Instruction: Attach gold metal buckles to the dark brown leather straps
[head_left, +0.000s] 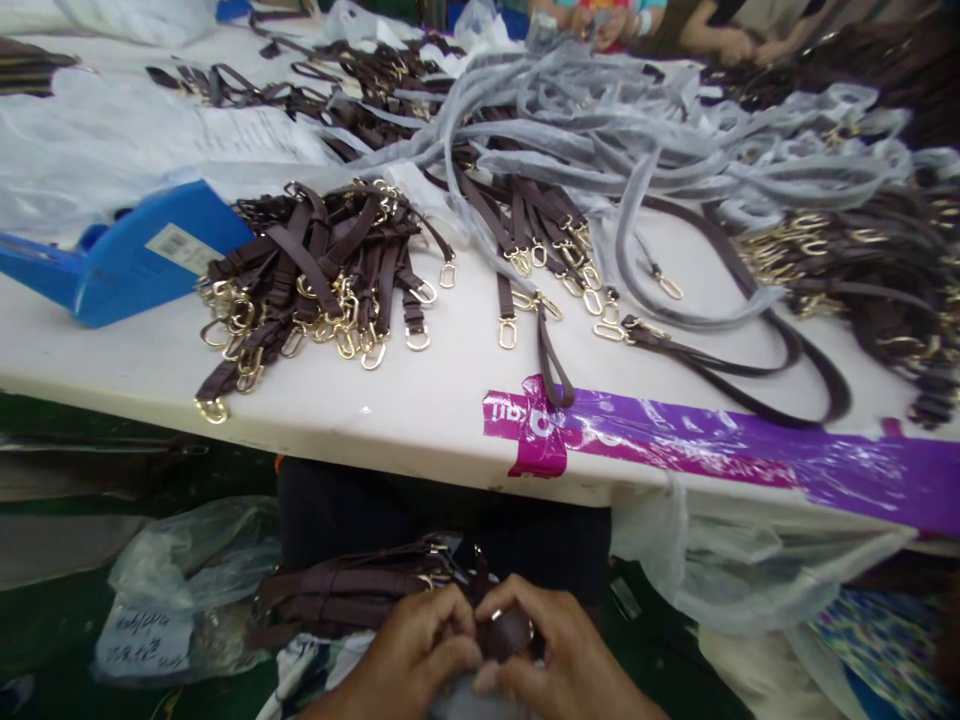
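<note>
Although the white table (pixel 420 410) offers ample surface, I find the work held below its edge, over my lap. Across the table's far half lies a tangled heap of grey-wrapped straps (pixel 570 120); nearer, beside a blue holder (pixel 139 280), sits a pile of short straps (pixel 307 262) with gold-coloured clips. A bundle of brown straps (pixel 352 590) rests on my lap, just beyond my hands. My right hand (pixel 559 640) is closed around a small dark brown piece (pixel 508 635), thumb and forefinger curved about it. My left hand (pixel 421 642) is bent in beside it, fingertips near the thumb; blur prevents me from certifying whether it pinches anything. The brown piece is located between both hands, a glint of metal (pixel 531 630) at its edge. In my judgement, sound handling calls for the right hand to keep the piece steady while the left fingertips do the fine work, with pressure kept light so the surface is not creased. Nails should be kept off the metal, which would likely scratch.
</note>
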